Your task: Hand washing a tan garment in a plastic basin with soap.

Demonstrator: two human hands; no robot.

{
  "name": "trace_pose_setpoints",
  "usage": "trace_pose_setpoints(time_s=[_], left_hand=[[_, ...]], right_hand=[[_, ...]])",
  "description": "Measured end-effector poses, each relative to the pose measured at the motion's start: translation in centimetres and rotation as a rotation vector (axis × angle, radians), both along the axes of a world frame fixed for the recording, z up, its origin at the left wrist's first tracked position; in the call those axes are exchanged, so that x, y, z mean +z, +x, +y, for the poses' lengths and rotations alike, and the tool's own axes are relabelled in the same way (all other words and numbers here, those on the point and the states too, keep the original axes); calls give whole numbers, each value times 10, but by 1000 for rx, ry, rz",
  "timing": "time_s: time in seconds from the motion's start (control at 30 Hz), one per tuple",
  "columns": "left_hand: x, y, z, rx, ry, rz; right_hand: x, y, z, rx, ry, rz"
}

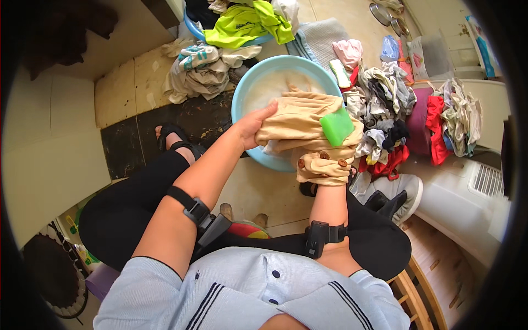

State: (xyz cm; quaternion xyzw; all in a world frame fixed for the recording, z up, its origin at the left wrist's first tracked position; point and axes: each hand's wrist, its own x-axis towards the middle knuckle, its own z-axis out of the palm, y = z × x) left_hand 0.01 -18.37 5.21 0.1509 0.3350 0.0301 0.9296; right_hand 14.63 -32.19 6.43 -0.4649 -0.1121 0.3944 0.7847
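Note:
A beige garment [303, 113] with brown wooden-looking buttons is stretched above a light-blue plastic basin [241, 88] of cloudy water. My left hand [252, 128] grips the garment's left edge, thumb on top. My right forearm goes into the cloth at the buttoned part, and the fabric hides my right hand. On the garment's right side lies a bright green soap bar [337, 127], over where that covered hand appears to be. Part of the cloth hangs down into the basin.
Piled clothes [379, 99] lie right of the basin, beside a white appliance [453, 189]. A second heap [202, 74] sits to the left. Behind it, another blue basin [192, 27] holds a neon-yellow garment [239, 24]. A grey-blue mat [319, 39] lies beyond the near basin.

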Motion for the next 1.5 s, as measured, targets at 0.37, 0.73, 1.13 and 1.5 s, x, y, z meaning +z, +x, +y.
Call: trace_pose_setpoints(time_s=[0.37, 0.73, 1.13, 1.5], left_hand=[[50, 52, -46, -464, 1879, -60], [-9, 67, -1, -290, 1569, 666], [6, 50, -56, -303, 1177, 91], [39, 22, -66, -286, 1835, 16]], right_hand=[[-19, -10, 18, -32, -94, -149], [-21, -48, 14, 45, -347, -618], [-120, -62, 34, -185, -74, -140], [-43, -40, 10, 33, -206, -285]])
